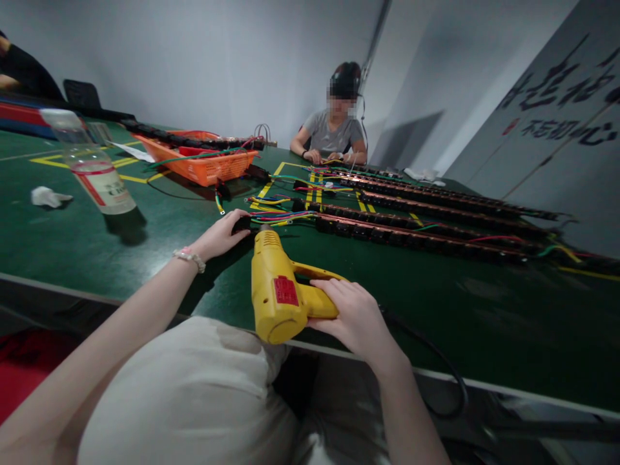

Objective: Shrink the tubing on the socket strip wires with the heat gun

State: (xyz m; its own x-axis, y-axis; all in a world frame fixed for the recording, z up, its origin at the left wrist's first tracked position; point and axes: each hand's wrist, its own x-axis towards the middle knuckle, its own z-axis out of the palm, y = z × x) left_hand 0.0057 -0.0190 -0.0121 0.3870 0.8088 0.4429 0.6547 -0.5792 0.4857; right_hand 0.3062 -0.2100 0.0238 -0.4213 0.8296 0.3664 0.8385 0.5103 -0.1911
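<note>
My right hand (356, 316) grips the handle of a yellow heat gun (276, 284) with a red label, its nozzle aimed away from me at a bundle of coloured wires (278, 216). My left hand (220, 236), a bead bracelet on its wrist, rests on the green table (159, 245) and pinches the near end of a long black terminal strip (416, 239) where the wires meet it. The gun's black cord (436, 355) trails off to the right over the table edge.
Several more long black strips (436, 200) lie side by side across the table. An orange basket (203, 165) with wires stands behind, a clear plastic bottle (92, 165) and crumpled tissue (48, 196) to the left. Another person (334, 129) sits at the far end.
</note>
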